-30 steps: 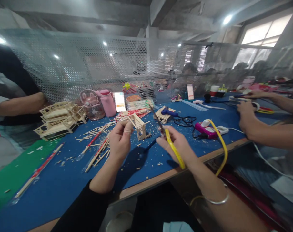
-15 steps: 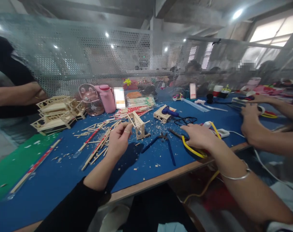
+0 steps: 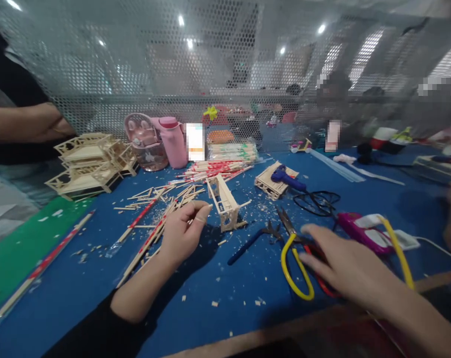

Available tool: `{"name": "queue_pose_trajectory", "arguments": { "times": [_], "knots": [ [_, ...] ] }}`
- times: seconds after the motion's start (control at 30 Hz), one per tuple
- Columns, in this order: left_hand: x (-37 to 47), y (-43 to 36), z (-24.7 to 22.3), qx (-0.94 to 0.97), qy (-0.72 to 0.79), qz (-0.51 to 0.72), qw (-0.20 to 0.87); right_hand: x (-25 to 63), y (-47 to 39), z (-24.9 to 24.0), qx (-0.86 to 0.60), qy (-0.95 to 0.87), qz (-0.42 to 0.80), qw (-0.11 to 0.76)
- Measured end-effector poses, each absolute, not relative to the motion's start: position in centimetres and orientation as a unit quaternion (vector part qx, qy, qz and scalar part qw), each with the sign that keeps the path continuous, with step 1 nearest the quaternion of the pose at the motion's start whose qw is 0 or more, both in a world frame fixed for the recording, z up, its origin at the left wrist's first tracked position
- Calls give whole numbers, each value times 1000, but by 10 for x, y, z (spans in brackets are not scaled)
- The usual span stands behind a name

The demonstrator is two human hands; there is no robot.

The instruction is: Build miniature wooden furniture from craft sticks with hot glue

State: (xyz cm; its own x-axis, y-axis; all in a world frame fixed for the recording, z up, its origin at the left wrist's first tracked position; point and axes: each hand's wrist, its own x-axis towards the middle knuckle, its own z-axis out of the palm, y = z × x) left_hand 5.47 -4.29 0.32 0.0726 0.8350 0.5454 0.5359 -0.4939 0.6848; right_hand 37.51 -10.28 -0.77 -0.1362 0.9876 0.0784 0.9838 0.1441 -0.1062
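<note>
My left hand (image 3: 184,229), in a black sleeve, is pinched closed just left of a small wooden stick frame (image 3: 227,201). Something pale shows at its fingertips, too small to make out. The frame stands on the blue table and looks apart from the fingers. My right hand (image 3: 339,258) is slightly blurred, with thumb and fingers apart, above scissors (image 3: 293,237) with yellow and red handles. The scissors lie on the table, and the hand partly covers the red handle. Blue-handled pliers (image 3: 251,246) lie just left of them, partly hidden under the scissors.
A blue glue gun (image 3: 290,179) rests on a flat wooden piece (image 3: 268,185). Loose sticks (image 3: 162,219) and chips litter the table. A tiered wooden model (image 3: 87,166), a pink bottle (image 3: 173,144) and a purple power strip (image 3: 359,233) surround the area. People are at both sides.
The view has tilted down and shifted. My right hand has drawn back toward the right, uncovering more of the scissors' yellow handle. My left hand keeps its pinch beside the frame.
</note>
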Motion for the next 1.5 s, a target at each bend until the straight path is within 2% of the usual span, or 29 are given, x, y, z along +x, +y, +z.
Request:
{"name": "queue_pose_trajectory", "arguments": {
  "times": [0.1, 0.3, 0.43, 0.5, 0.6, 0.7, 0.93, 1.1, 1.27, 1.37, 1.5],
  "knots": [
    [57, -44, 5, 728, 475, 476, 131, 379, -126, -24, -673, -733, 65, 78],
    [60, -43, -2, 719, 474, 482, 161, 371, -123, -24, -683, -722, 72, 84],
    [58, -45, -8, 709, 474, 490, 178, 376, -118, -16, -704, -704, 44, 81],
    [56, -46, -9, 716, 470, 487, 170, 373, -120, -8, -696, -709, 13, 114],
    [55, -48, -6, 736, 453, 483, 139, 347, -117, 11, -640, -736, -36, 219],
    [57, -51, -5, 751, 432, 485, 115, 302, -96, 34, -492, -817, -13, 302],
    [59, -55, 0, 750, 418, 490, 154, 244, -38, 50, -304, -906, 26, 292],
    [62, -54, 3, 766, 404, 472, 169, 249, -38, 39, -283, -896, 32, 341],
    [65, -55, 0, 781, 405, 448, 160, 253, -41, 34, -292, -898, 1, 329],
    [67, -53, 3, 738, 431, 475, 208, 258, -37, 36, -298, -892, 3, 339],
    [74, -35, 14, 457, 501, 635, 370, 266, -22, 30, -336, -828, 61, 444]
  ]
}}
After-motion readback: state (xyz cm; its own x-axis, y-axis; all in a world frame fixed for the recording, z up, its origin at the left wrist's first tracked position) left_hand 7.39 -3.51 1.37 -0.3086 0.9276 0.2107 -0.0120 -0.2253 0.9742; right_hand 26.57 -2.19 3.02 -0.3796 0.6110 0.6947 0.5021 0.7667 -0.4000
